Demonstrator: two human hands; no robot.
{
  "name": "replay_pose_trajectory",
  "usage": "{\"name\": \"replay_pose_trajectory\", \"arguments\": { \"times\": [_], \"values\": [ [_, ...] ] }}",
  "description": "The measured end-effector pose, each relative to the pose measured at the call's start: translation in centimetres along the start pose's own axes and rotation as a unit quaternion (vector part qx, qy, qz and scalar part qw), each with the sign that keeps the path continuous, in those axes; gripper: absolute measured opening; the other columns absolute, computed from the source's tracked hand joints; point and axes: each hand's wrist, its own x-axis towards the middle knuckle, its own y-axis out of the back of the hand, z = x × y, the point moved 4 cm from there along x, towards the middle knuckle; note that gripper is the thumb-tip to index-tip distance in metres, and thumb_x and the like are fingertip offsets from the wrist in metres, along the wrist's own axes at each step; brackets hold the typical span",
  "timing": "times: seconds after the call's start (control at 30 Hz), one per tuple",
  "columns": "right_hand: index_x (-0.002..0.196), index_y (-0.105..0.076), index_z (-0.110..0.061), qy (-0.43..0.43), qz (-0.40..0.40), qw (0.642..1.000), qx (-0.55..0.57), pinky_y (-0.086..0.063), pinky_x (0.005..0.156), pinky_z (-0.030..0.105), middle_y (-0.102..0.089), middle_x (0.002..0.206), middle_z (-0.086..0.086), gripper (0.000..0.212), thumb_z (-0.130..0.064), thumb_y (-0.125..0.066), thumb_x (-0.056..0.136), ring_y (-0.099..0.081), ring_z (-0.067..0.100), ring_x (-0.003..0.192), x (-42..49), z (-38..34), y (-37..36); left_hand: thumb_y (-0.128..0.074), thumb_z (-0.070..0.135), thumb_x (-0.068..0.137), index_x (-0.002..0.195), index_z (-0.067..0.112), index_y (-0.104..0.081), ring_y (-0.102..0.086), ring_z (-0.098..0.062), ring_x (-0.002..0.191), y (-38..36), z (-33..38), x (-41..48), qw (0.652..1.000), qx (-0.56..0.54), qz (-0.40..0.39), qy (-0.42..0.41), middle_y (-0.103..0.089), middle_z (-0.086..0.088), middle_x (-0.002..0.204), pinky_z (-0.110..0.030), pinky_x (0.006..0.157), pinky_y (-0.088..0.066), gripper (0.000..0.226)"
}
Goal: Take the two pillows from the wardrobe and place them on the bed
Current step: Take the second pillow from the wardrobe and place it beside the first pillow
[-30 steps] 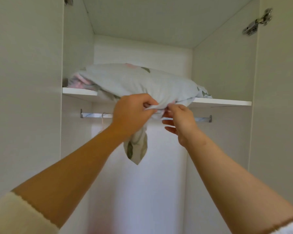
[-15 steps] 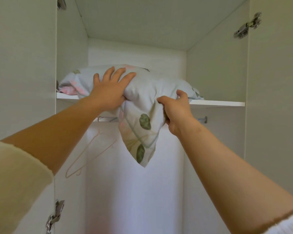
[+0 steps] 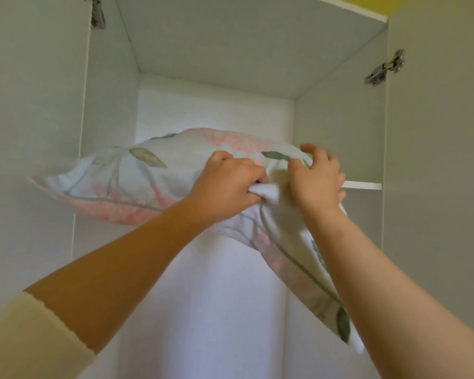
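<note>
two grips clutched a floral pillow (image 3: 137,181) at the front edge of the wardrobe shelf (image 3: 364,185): the left grip (image 3: 225,187) bunched its white fabric in curled fingers, the right grip (image 3: 316,179) clenched the cover. one corner hung below the shelf.

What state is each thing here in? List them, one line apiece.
floral pillow: partly off the shelf, one corner hanging down, gripped by both hands.
left hand: grips bunched pillow fabric.
right hand: fingers curled into the pillow's top edge.
shelf: only its right end shows.
left door, right door: both open.
</note>
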Motion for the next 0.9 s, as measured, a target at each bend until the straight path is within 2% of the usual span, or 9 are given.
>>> {"name": "replay_pose_trajectory", "arguments": {
  "times": [0.07, 0.13, 0.2, 0.27, 0.33, 0.43, 0.57, 0.77, 0.9],
  "values": [
    [0.124, -0.048, -0.033, -0.012, -0.046, 0.999, -0.027, -0.021, 0.105, 0.043, -0.041, 0.141, 0.003, 0.039, -0.027, -0.043, 0.085, -0.030, 0.029, 0.129, 0.4, 1.1, -0.4, -0.063, 0.033, 0.076, 0.089, 0.027, -0.069, -0.061, -0.011, 0.084, 0.1, -0.3, 0.5, 0.992, -0.089, -0.083, 0.034, -0.071, 0.008, 0.089, -0.026, 0.080, -0.040, 0.016],
    [0.127, -0.046, -0.034, -0.017, -0.086, 0.995, -0.047, -0.021, 0.105, 0.044, -0.044, 0.140, 0.003, 0.041, -0.029, -0.043, 0.086, -0.031, 0.031, 0.129, 0.2, 2.3, -1.2, -0.060, 0.038, 0.078, 0.092, 0.030, -0.068, -0.059, -0.012, 0.096, 0.7, -1.7, 1.6, 0.983, -0.145, -0.060, 0.095, -0.070, 0.008, 0.098, -0.029, 0.083, -0.042, 0.018],
    [0.130, -0.042, -0.034, -0.005, -0.110, 0.992, -0.068, -0.021, 0.105, 0.044, -0.042, 0.141, 0.002, 0.044, -0.031, -0.042, 0.086, -0.031, 0.031, 0.128, -0.1, 3.2, -2.3, -0.053, 0.046, 0.081, 0.111, 0.036, -0.057, -0.042, -0.021, 0.123, 0.7, -3.9, 2.5, 0.985, -0.023, -0.018, 0.170, -0.056, 0.005, 0.127, -0.043, 0.099, -0.032, 0.032],
    [0.131, -0.039, -0.035, 0.006, -0.113, 0.990, -0.080, -0.021, 0.104, 0.045, -0.038, 0.143, 0.000, 0.046, -0.033, -0.041, 0.085, -0.030, 0.031, 0.128, -0.1, 3.4, -3.2, -0.046, 0.056, 0.082, 0.131, 0.040, -0.036, -0.018, -0.030, 0.138, -0.3, -5.8, 2.6, 0.962, 0.066, -0.089, 0.251, -0.027, 0.001, 0.150, -0.056, 0.105, -0.018, 0.053],
    [0.129, -0.039, -0.037, 0.012, -0.113, 0.989, -0.094, -0.022, 0.099, 0.045, -0.036, 0.142, 0.000, 0.046, -0.038, -0.044, 0.084, -0.029, 0.030, 0.127, 0.2, 3.5, -4.1, -0.042, 0.061, 0.083, 0.138, 0.041, -0.019, -0.010, -0.035, 0.140, -2.4, -7.1, 1.5, 0.939, 0.049, -0.154, 0.305, -0.012, -0.001, 0.155, -0.061, 0.106, -0.014, 0.063],
    [0.124, -0.039, -0.036, 0.021, -0.138, 0.985, -0.099, -0.021, 0.086, 0.041, -0.037, 0.138, 0.002, 0.045, -0.044, -0.049, 0.081, -0.031, 0.031, 0.121, 0.7, 3.7, -5.8, -0.044, 0.042, 0.090, 0.138, 0.040, -0.018, -0.032, -0.037, 0.128, -5.0, -7.6, -0.1, 0.941, 0.088, -0.145, 0.293, -0.032, -0.009, 0.145, -0.058, 0.100, -0.026, 0.054],
    [0.128, -0.035, -0.033, 0.022, -0.164, 0.978, -0.129, -0.025, 0.092, 0.045, -0.035, 0.134, 0.006, 0.049, -0.044, -0.049, 0.082, -0.032, 0.033, 0.118, 0.3, 4.5, -7.9, -0.043, 0.009, 0.087, 0.134, 0.033, -0.036, -0.051, -0.035, 0.100, -5.9, -7.5, -2.1, 0.961, 0.179, -0.044, 0.207, -0.055, -0.015, 0.105, -0.043, 0.086, -0.036, 0.053],
    [0.129, -0.033, -0.034, 0.033, -0.141, 0.982, -0.125, -0.024, 0.097, 0.049, -0.028, 0.142, 0.008, 0.050, -0.047, -0.048, 0.083, -0.028, 0.035, 0.123, 2.1, 3.7, -8.8, -0.038, 0.007, 0.092, 0.133, 0.031, -0.043, -0.053, -0.035, 0.093, -6.3, -7.9, -3.3, 0.977, 0.098, -0.044, 0.182, -0.055, -0.016, 0.097, -0.037, 0.080, -0.037, 0.048],
    [0.130, -0.033, -0.034, 0.041, -0.131, 0.983, -0.118, -0.025, 0.096, 0.049, -0.031, 0.141, 0.008, 0.051, -0.050, -0.047, 0.083, -0.029, 0.037, 0.123, 3.0, 3.1, -9.6, -0.039, 0.019, 0.095, 0.131, 0.034, -0.044, -0.047, -0.025, 0.080, -6.0, -7.9, -4.9, 0.985, 0.019, -0.094, 0.144, -0.038, -0.003, 0.084, -0.026, 0.072, -0.031, 0.040]
  ]
}}
